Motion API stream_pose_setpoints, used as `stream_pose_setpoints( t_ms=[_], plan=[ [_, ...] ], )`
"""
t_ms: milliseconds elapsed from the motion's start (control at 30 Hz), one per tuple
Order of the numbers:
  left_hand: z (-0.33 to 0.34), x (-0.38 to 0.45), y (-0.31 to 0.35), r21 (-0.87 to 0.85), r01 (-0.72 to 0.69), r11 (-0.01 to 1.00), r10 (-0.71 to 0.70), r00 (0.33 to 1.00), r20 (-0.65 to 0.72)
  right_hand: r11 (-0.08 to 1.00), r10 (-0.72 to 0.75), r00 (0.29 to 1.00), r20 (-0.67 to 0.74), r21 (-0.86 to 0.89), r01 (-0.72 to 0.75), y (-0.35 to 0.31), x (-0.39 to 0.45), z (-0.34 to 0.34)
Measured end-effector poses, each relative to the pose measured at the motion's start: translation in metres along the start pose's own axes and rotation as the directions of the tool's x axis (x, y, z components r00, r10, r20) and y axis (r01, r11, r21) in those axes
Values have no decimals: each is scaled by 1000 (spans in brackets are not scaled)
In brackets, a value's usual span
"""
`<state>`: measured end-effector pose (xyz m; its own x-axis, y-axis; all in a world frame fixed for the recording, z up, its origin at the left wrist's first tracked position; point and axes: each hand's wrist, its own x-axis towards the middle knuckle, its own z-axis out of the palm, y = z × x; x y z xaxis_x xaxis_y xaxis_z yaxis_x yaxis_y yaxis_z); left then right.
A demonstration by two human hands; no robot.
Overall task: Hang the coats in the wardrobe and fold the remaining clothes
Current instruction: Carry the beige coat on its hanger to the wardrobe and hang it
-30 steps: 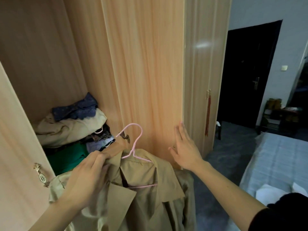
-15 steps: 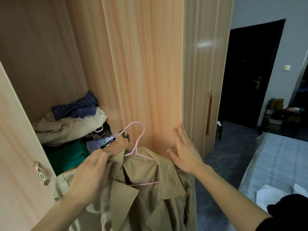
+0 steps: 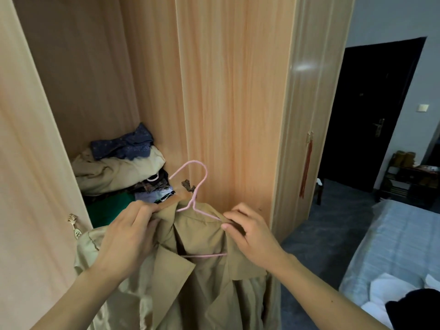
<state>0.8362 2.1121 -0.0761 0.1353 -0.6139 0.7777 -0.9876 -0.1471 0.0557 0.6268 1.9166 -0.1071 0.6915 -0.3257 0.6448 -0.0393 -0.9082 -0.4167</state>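
Tan coat (image 3: 190, 277) on pink hanger (image 3: 198, 186) | left hand (image 3: 128, 236) pinches collar; right hand (image 3: 252, 234) pinches shoulder | wardrobe (image 3: 226, 91) open

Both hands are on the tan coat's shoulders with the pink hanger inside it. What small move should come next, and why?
Probably lift the coat toward the open wardrobe: left hand and right hand grip its shoulders, and the pink hanger's hook is free.
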Motion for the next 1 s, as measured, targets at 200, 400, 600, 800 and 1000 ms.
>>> stream_pose_setpoints(
  t_ms=[200,400,600,800,1000],
  plan=[
    [-19,-23,-35,-60,28,998,-28,1000,-7,999,-45,999,-14,26,45,-34,17,27],
    [-50,-40,-73,-7,-45,999,45,980,194,998,-71,994,-77,-6,70,-60,27,58],
    [-76,-17,-112,198,-83,977,21,955,296,994,-106,989,-106,-23,104,-59,26,85],
    [-57,13,-150,483,-35,875,-121,950,288,991,-123,984,-128,33,129,-45,47,99],
    [-28,57,-186,701,-7,714,-287,909,301,975,-148,976,-160,142,171,-7,83,103]
  ],
)
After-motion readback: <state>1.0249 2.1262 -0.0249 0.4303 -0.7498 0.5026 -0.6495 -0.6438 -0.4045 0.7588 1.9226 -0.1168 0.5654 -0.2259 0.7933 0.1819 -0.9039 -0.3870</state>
